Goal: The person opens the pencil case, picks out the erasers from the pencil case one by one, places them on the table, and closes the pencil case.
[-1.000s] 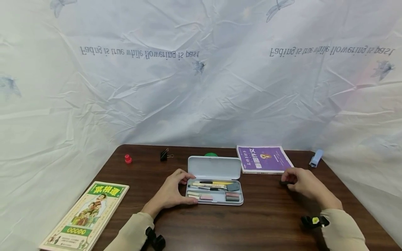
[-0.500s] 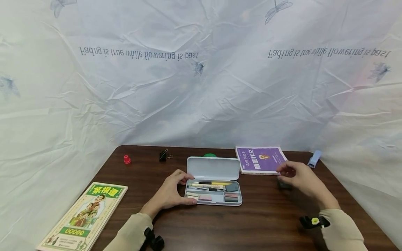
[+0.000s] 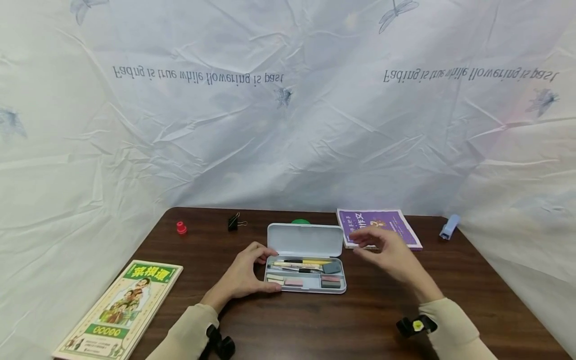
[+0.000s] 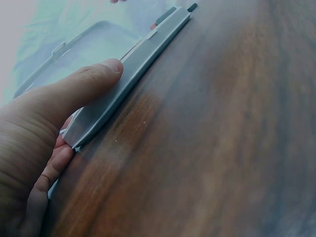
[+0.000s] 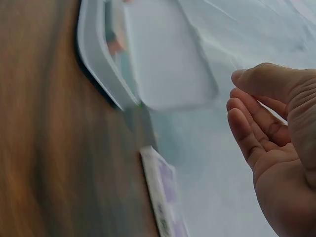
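A pale grey pencil case (image 3: 306, 289) lies on the table with its lid (image 3: 306, 241) raised. My left hand (image 3: 243, 274) holds its left end, thumb on the front wall and fingers at the back corner. Inside are a yellow-and-black pen (image 3: 310, 262), other pens, a dark grey block (image 3: 332, 268) and small pink, cream and grey blocks (image 3: 330, 281). To the right of the case, my right hand (image 3: 389, 254) is raised with loosely bent fingers and nothing between them, overlapping the purple book (image 3: 407, 232). Past the case, the left wrist view shows a small black object (image 4: 192, 7).
A green-and-cream book (image 3: 121, 305) lies at the left edge of the brown table (image 3: 315, 330). Along the back are a red cap-like piece (image 3: 181, 228), a black binder clip (image 3: 234, 222), a green item (image 3: 300, 221) behind the lid, and a light blue stapler-like object (image 3: 449, 227).
My right hand has let go of a small black object beside the purple book and moved left toward the pencil case. My left hand stays on the case.
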{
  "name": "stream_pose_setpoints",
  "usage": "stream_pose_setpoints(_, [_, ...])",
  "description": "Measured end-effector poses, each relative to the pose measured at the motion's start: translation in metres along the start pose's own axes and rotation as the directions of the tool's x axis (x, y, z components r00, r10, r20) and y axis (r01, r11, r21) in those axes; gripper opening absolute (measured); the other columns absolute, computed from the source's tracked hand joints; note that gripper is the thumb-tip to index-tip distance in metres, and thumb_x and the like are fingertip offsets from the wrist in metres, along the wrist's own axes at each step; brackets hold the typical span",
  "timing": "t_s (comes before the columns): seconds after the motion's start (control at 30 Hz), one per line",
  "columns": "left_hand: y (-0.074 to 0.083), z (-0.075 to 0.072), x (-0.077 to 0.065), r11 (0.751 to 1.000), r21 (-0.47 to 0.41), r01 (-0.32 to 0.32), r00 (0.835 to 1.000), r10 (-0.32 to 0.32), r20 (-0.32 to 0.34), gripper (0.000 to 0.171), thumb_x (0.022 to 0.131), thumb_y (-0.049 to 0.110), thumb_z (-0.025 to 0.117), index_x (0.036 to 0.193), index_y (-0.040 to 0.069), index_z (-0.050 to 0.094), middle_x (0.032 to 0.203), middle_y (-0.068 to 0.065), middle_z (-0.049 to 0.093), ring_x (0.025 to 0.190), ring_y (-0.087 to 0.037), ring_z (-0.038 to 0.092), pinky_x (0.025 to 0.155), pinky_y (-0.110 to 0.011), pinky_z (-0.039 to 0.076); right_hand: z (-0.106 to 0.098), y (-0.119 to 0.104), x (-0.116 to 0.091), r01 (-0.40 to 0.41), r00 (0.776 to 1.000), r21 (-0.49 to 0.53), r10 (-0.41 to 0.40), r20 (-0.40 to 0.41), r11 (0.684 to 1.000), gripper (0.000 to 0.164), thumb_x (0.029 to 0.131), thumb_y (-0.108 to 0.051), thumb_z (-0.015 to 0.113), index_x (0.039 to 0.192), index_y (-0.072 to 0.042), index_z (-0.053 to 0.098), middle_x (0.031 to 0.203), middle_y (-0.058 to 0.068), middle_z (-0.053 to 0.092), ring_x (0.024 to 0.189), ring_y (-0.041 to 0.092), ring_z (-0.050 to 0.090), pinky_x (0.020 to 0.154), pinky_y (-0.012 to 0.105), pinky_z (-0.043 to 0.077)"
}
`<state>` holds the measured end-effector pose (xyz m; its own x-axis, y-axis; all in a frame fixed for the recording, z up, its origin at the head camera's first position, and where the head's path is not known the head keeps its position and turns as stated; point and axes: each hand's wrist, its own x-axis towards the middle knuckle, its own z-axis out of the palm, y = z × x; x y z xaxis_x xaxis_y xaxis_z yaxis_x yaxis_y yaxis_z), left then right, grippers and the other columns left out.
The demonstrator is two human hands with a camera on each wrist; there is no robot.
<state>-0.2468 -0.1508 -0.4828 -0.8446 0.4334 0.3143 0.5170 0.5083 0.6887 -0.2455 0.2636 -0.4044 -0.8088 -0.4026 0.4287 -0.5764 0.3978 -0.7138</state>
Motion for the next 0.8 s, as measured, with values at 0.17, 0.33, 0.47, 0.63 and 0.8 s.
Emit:
stream_pose_setpoints(0.17, [-0.001,0.001,0.000,1.000,0.003,-0.006,1.000,0.006,0.005,0.076,0.077,0.056,0.102,0.138,0.021,0.074,0.129,0.003,0.063,0.114,-0.015,0.064,0.103,-0.037,0.060,0.027,0.002,0.003,-0.008,0.995,-0.019,0.010,0.101,1.000,0.035,0.097,0.005,0.083,0.130,0.002,0.076,0.120,0.017,0.079,0.104,0.029,0.078,0.092,0.029,0.065])
stream_pose_setpoints(0.33, [0.000,0.001,0.000,1.000,-0.001,0.001,1.000,-0.001,0.014,0.076,0.077,0.057,0.101,0.139,0.023,0.073,0.129,0.004,0.063,0.114,-0.015,0.064,0.104,-0.037,0.060,0.043,0.009,0.002,0.033,0.983,-0.160,-0.003,0.184,0.987,0.034,0.096,0.003,0.085,0.129,-0.005,0.078,0.119,0.008,0.079,0.103,0.022,0.077,0.090,0.035,0.066])
stream_pose_setpoints(0.47, [0.002,0.000,0.000,1.000,-0.003,-0.017,1.000,0.017,0.013,0.076,0.077,0.056,0.102,0.139,0.022,0.073,0.129,0.003,0.063,0.115,-0.016,0.065,0.104,-0.038,0.060,0.048,0.013,0.002,0.082,0.970,-0.237,-0.023,0.240,0.968,0.032,0.097,0.002,0.085,0.126,-0.008,0.079,0.117,0.003,0.079,0.099,0.017,0.074,0.087,0.038,0.065])
stream_pose_setpoints(0.63, [0.003,-0.002,0.001,1.000,0.007,-0.025,1.000,0.025,0.008,0.077,0.078,0.056,0.102,0.139,0.021,0.073,0.130,0.002,0.063,0.114,-0.016,0.064,0.104,-0.037,0.060,0.050,0.014,0.004,0.147,0.960,-0.303,-0.062,0.273,0.942,0.031,0.097,0.001,0.084,0.126,-0.012,0.080,0.117,-0.001,0.078,0.098,0.015,0.070,0.085,0.038,0.063])
stream_pose_setpoints(0.8, [0.002,-0.001,0.001,1.000,0.007,-0.011,1.000,0.011,0.008,0.077,0.077,0.057,0.102,0.139,0.022,0.073,0.129,0.003,0.063,0.114,-0.015,0.064,0.104,-0.038,0.059,0.049,0.023,0.004,0.276,0.942,-0.279,-0.201,0.269,0.920,0.029,0.098,-0.001,0.083,0.125,-0.012,0.081,0.117,-0.003,0.078,0.105,0.014,0.072,0.087,0.036,0.063])
